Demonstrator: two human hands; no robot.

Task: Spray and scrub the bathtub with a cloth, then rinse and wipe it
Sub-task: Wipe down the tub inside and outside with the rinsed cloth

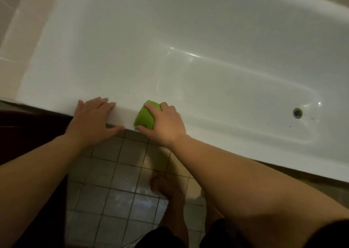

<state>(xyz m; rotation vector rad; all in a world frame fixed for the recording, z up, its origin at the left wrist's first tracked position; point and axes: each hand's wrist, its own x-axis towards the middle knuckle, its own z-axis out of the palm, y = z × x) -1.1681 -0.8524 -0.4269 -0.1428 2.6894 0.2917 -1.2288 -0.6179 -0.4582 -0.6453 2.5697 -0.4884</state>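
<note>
Head view, looking down: the right hand (165,122) has its fingers and thumb curled round a bunched green cloth (145,116) and holds it against the near rim of the white bathtub (188,30), just beside the left hand (92,118), which lies flat on the same rim, fingers straight, thumb hooked over the outer edge, gripping nothing. The drain (297,113) sits in the tub floor well to the right of the cloth, and a bare foot (164,186) stands on the tiled floor (113,172) below the hands.
</note>
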